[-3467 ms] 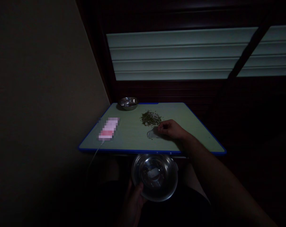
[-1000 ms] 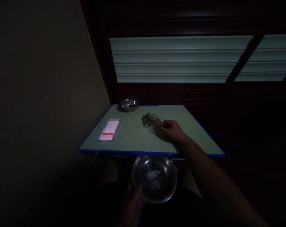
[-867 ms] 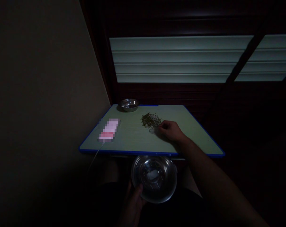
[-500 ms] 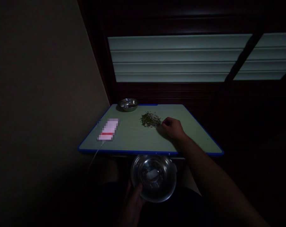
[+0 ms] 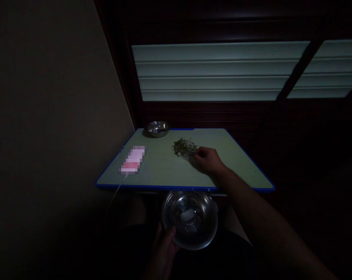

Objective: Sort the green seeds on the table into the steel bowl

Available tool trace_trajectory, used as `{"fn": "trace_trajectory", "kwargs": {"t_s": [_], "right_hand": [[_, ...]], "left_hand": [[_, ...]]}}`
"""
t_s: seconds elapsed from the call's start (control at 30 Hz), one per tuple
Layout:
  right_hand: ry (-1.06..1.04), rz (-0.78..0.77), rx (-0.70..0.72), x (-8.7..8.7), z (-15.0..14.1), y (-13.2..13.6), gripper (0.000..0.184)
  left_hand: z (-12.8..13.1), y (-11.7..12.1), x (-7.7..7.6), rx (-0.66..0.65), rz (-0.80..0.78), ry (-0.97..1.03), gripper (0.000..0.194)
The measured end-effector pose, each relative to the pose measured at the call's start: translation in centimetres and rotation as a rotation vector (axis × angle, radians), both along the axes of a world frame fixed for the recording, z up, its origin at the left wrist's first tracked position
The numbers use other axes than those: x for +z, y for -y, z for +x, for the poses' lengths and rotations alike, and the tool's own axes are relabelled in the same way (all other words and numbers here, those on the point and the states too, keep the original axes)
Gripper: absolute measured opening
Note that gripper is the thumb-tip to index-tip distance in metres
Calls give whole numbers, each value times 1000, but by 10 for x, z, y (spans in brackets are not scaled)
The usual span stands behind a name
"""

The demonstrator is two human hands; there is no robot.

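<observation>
My left hand (image 5: 166,245) grips the near-left rim of a shiny metal bowl (image 5: 205,229), thumb over the edge, below the table's front edge. Inside the bowl are small specks and a pale bright patch, perhaps a reflection. Over the table, my right hand (image 5: 208,158) has its fingers pinched together at the right edge of a loose pile of small greenish bits (image 5: 183,147), like seeds or dried beans. Whatever is between those fingertips is too small and dark to make out.
The pale green table (image 5: 164,173) has a blue rim. A smaller metal bowl (image 5: 157,130) stands at its back left corner. A blurred-out phone (image 5: 134,158) lies at the left with a white cable (image 5: 115,193) hanging over the front edge. A wall (image 5: 62,97) rises at the left.
My right hand has moved slightly left, closer in to the pile's edge. My left hand and the bowl in it have stayed nearly still.
</observation>
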State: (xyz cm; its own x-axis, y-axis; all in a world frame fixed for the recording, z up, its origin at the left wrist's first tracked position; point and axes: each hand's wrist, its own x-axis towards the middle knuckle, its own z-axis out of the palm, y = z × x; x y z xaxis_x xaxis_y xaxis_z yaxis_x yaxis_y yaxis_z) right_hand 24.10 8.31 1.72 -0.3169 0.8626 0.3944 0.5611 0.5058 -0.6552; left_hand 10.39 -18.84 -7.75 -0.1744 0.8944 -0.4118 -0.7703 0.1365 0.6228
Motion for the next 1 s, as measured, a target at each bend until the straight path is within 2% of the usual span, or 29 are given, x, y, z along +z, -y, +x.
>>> {"fn": "trace_trajectory", "kwargs": {"t_s": [0.37, 1.0], "right_hand": [[-65, -1, -79, 0, 4, -4, 14], [-81, 3, -55, 2, 7, -3, 12]], "left_hand": [[1, -1, 8, -11, 1, -17, 68], [1, 0, 8, 16, 0, -11, 67]]}}
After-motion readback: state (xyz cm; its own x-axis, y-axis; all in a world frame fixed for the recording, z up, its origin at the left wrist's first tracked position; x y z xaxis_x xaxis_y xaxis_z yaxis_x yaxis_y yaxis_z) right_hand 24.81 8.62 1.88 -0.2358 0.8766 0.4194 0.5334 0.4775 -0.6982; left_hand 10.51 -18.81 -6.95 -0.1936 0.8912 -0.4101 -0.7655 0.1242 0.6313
